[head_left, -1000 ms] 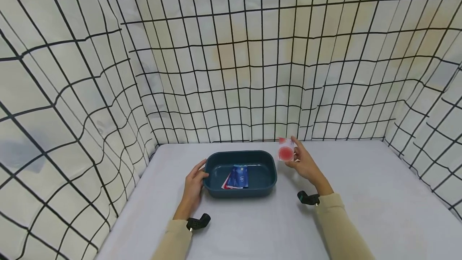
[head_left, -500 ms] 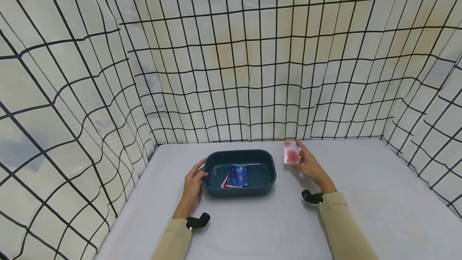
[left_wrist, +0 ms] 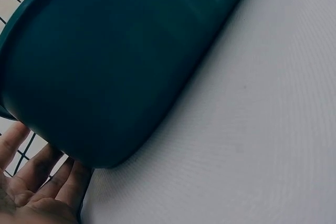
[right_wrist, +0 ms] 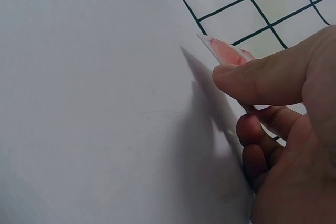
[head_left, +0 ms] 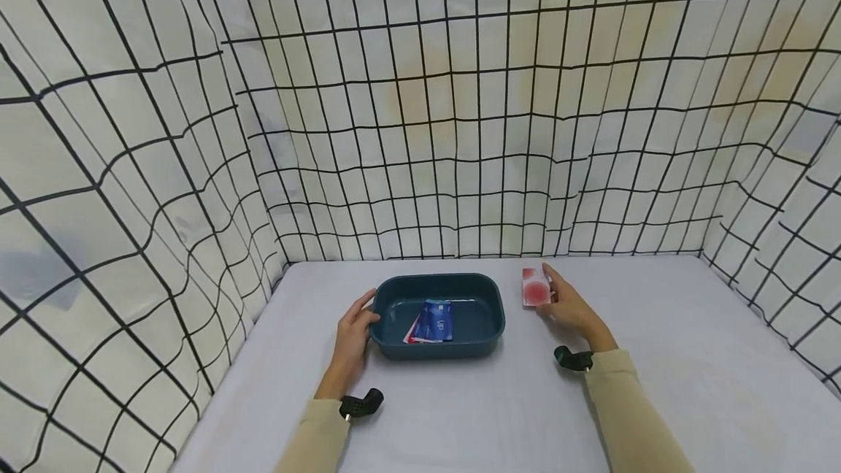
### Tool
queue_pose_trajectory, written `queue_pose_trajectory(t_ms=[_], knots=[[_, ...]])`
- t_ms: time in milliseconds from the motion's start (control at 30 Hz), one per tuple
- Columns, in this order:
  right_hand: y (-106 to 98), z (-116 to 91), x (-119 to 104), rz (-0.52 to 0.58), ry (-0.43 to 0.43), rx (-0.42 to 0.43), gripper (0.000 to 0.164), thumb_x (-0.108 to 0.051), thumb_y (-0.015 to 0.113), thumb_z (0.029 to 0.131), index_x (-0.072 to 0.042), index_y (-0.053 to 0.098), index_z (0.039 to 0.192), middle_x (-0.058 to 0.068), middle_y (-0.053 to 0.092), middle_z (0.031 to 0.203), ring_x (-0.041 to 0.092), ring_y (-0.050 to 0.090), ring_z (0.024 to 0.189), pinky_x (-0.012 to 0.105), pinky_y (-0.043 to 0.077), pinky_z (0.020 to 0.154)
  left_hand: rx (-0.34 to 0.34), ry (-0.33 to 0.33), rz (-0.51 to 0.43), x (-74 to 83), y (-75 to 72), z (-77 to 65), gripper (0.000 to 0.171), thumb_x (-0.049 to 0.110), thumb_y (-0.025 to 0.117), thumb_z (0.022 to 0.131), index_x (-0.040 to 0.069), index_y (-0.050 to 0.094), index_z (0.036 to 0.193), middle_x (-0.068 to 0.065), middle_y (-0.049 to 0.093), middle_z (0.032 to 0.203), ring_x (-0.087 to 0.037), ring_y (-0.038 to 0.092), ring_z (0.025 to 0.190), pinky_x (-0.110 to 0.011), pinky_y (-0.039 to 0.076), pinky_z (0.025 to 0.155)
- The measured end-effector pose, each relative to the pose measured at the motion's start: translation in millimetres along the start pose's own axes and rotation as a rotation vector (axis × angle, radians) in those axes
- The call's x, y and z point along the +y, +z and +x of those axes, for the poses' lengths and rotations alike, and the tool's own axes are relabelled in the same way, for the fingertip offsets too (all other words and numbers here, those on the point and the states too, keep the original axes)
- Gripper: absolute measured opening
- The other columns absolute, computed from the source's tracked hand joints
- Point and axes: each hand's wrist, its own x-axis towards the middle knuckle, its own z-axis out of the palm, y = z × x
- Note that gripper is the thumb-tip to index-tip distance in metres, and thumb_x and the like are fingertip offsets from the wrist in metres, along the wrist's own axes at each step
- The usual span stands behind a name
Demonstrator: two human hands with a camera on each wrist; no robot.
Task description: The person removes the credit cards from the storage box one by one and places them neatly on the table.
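A small white card with a pink-red round print is pinched at its right edge by my right hand. In the right wrist view, the thumb lies across the card, and their shadow falls on the table close by. To the left stands a dark teal plastic bin with rounded corners. Overlapping blue and red-white cards lie on its floor. My left hand rests against the bin's left end, its fingers touching the outer wall.
A white cloth covers the table. Behind it rises a white backdrop with a black grid net, which also runs along both sides. Small black devices are strapped at both wrists.
My right hand has moved the pink-printed card rightward, away from the bin, and lower toward the table. The left hand and the bin have stayed in place.
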Motion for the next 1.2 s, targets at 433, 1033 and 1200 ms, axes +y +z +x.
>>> queue_pose_trajectory(t_ms=[433, 1033, 1200], knots=[[0.1, 0.9, 1.2, -0.024, 0.028, -0.043, 0.092, -0.009, 0.064, 0.092, -0.005, 0.008, 0.164, 0.035, 0.046, 0.141, 0.042, 0.049, 0.120, 0.065, 0.035, 0.112, 0.003, 0.003, 0.014, 0.1, -0.4, -2.2, 0.054, 0.007, 0.051, 0.097, 0.018, 0.053, 0.149, -0.015, 0.050, 0.154, -0.030, 0.052, 0.138, -0.016, 0.049, 0.090], [-1.7, 5.8, 1.9, -0.025, 0.022, -0.010, 0.074, -0.008, 0.056, 0.095, 0.006, 0.021, 0.158, 0.030, 0.056, 0.124, 0.036, 0.053, 0.108, 0.055, 0.044, 0.101, -0.010, 0.014, 0.019, 0.3, 0.4, -0.9, 0.054, 0.009, 0.051, 0.098, 0.021, 0.052, 0.150, -0.013, 0.049, 0.156, -0.029, 0.049, 0.141, -0.046, 0.038, 0.115], [0.8, 4.3, -0.9, -0.049, 0.046, 0.008, 0.066, -0.014, 0.059, 0.097, 0.003, 0.032, 0.155, 0.034, 0.053, 0.136, 0.043, 0.053, 0.119, 0.061, 0.042, 0.108, -0.008, 0.017, 0.029, -1.1, 0.7, 0.4, 0.053, 0.010, 0.051, 0.098, 0.021, 0.052, 0.150, -0.013, 0.049, 0.155, -0.029, 0.049, 0.140, -0.046, 0.039, 0.114]])
